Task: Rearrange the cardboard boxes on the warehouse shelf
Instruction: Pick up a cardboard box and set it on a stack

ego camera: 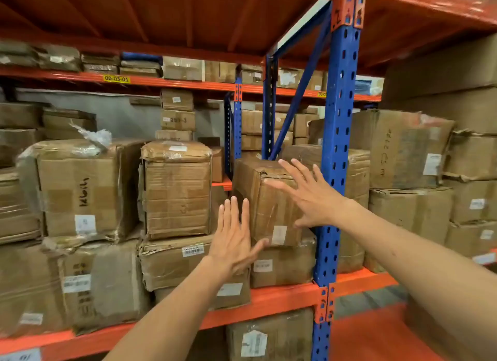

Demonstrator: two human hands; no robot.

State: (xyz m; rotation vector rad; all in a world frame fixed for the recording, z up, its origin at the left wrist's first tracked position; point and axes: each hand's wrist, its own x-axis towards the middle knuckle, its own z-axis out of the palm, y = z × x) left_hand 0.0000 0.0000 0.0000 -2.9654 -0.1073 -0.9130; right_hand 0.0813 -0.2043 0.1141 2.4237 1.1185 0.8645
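In the middle of the frame a tilted cardboard box [265,199] sits on lower boxes beside the blue post [337,145]. The left hand [232,239] and the right hand [309,194], fingers spread, flank it without gripping

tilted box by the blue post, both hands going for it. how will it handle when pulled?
The box sits skewed on the stack, so it may tip or slide. Its dented, creased corners suggest soft walls that give under the hands. Weight can't be judged.
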